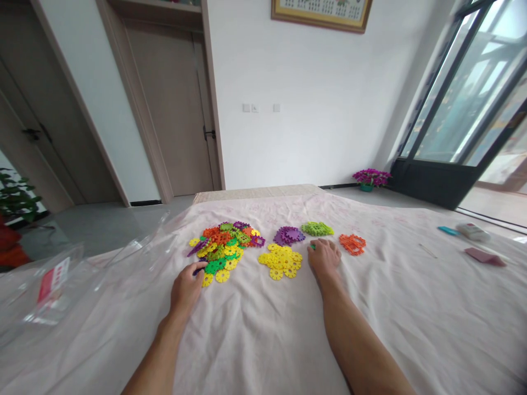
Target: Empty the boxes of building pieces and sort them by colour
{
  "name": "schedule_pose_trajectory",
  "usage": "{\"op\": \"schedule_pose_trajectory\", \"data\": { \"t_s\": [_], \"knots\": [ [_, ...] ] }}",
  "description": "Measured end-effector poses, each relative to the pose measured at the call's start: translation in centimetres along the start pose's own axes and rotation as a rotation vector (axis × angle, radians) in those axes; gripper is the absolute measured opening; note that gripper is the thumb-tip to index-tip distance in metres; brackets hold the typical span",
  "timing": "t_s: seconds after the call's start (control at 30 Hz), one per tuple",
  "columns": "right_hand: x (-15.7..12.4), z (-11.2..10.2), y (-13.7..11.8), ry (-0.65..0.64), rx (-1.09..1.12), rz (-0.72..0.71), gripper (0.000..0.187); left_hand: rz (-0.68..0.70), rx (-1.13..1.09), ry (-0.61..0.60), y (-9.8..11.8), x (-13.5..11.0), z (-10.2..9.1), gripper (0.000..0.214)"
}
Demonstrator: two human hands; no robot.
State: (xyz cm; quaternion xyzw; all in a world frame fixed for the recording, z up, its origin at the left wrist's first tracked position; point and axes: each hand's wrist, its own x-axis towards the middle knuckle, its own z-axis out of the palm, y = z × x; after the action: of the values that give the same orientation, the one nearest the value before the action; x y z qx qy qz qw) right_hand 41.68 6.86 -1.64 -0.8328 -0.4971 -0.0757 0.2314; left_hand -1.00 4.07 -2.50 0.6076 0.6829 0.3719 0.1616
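Note:
My left hand [187,288] is closed at the near left edge of a mixed pile of gear-shaped plastic pieces [220,251], pinching a dark purple gear-shaped piece [198,270]. My right hand [324,255] rests on the cloth with its fingers curled down; a bit of a green piece [313,247] shows at its left side. Left of that hand lies a group of yellow flower-shaped discs [280,262]. Behind these sit a purple pile [289,235] and a light green pile [317,228]. Orange pieces [352,244] lie just right of my right hand.
A pale cloth [255,340] with wrinkles covers the surface. Clear plastic packaging [53,285] with a red label lies at the left. Toward the right are a blue item [448,231], a whitish pack [472,231] and a pink folded piece [485,257].

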Motion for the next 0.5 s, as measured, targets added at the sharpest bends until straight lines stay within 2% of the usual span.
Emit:
{"op": "schedule_pose_trajectory", "data": {
  "t_s": [0.07,0.13,0.23,0.33,0.5],
  "knots": [
    [0.0,-0.3,-0.5,0.05,0.012,-0.04,0.031,0.002,0.005,0.002,0.1,0.0,0.0,0.031],
    [0.1,-0.6,-1.4,0.04,0.048,-0.103,0.029,0.002,0.006,0.002,0.2,0.1,0.0,0.032],
    [0.3,-0.7,-3.2,-0.122,0.101,-0.216,0.036,-0.003,0.005,-0.001,0.2,0.1,0.0,0.032],
    [0.7,-0.1,-4.6,-0.28,0.117,-0.264,0.05,-0.007,0.005,-0.013,0.1,0.0,0.0,0.033],
    [2.1,1.0,-5.6,-0.309,0.126,-0.354,0.052,-0.002,0.003,-0.007,-0.1,0.0,0.0,0.032]
  ]
}}
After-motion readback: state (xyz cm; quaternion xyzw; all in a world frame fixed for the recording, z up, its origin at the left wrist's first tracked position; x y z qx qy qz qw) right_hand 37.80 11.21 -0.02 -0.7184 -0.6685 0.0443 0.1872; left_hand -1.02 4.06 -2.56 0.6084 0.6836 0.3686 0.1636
